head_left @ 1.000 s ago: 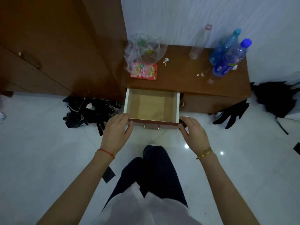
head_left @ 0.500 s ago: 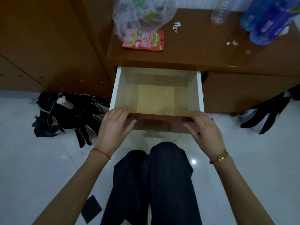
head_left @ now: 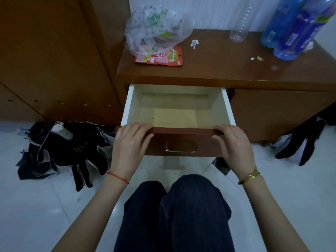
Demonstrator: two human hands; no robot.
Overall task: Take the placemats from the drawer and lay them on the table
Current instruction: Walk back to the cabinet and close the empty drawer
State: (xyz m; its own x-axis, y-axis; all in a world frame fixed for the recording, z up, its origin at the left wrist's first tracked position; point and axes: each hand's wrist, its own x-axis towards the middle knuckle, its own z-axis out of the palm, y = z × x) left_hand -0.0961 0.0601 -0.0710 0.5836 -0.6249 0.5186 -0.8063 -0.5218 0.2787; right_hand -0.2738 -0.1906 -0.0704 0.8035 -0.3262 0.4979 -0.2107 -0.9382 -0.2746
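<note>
- Drawer (head_left: 177,106): pulled out at frame centre from under the brown table (head_left: 227,70); white side walls, pale wooden floor, brown front panel with a brass handle (head_left: 180,148).
- Placemat (head_left: 175,117): a flat, pale yellowish sheet lying on the drawer floor toward the front edge; whether it is one mat or several stacked cannot be told.
- Left hand (head_left: 129,144): grasps the left end of the drawer's front panel, fingers curled over the top edge, thumb against the panel face; a red string circles the wrist.
- Right hand (head_left: 234,144): grasps the right end of the same panel, fingers bent over the top edge; a gold bracelet sits on the wrist.
- Tabletop, upper frame: a clear plastic bag (head_left: 156,28) resting partly on a red snack packet (head_left: 161,57); an empty clear bottle (head_left: 241,24); two blue bottles (head_left: 298,30) at upper right, touching.
- Floor: dark gloves (head_left: 72,150) piled at left of the drawer; another dark glove (head_left: 300,144) at right.
- Lower centre: the person's knees in dark trousers (head_left: 174,215).
</note>
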